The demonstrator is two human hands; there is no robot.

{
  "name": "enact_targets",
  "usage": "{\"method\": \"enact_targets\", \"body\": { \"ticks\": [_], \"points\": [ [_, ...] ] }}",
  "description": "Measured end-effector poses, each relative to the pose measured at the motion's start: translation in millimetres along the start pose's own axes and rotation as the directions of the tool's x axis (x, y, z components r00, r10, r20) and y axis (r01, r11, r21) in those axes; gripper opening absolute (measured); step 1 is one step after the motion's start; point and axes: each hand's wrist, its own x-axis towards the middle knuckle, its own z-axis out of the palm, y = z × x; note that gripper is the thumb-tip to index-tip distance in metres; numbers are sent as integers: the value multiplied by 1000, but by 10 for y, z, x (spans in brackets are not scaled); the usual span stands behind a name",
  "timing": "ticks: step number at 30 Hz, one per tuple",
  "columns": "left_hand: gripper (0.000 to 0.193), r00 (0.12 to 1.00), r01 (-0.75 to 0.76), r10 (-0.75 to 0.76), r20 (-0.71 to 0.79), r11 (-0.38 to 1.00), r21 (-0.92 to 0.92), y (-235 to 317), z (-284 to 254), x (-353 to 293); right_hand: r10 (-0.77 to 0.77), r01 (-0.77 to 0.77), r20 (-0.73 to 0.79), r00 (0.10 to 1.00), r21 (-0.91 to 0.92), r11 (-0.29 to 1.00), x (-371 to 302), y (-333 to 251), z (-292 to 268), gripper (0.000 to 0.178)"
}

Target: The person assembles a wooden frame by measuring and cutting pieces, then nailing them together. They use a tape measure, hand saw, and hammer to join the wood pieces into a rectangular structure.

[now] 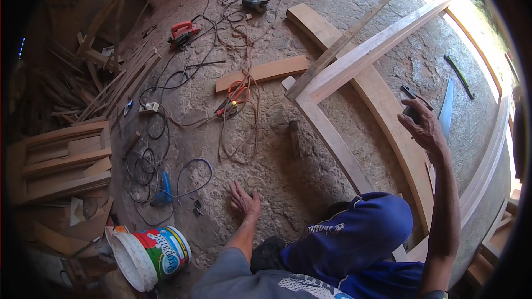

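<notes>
Our left hand [245, 202] is nearest: fingers spread, empty, low over the floor [266, 176]. Farther and right, the wooden frame's rail [337, 147] runs near-right to far-left, between our hands. Our right hand [425, 125] has its fingers curled round a small dark object [410, 113], long axis unclear; blue blade [446, 109] just right.
</notes>
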Motion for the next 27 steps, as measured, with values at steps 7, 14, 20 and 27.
{"method": "enact_targets", "body": {
  "ticks": [7,14,20,27],
  "points": [
    [91,982,22,14,190,982,-186,540,-174,1602,100,-85,-111,989,135,987,-613,752,-551,54],
    [34,924,-158,45,380,949,272,406,-41,1550,300,-237,-86,950,426,873,-1012,882,-910,57],
    [36,904,75,-354,-240,684,-726,949,-1389,1830,254,-96,-357,899,405,909,-1126,1043,-1154,66],
    [34,786,-271,611,97,481,-834,2856,-1992,595,-207,236,-159,965,196,952,-937,129,-749,66]
  ]
}}
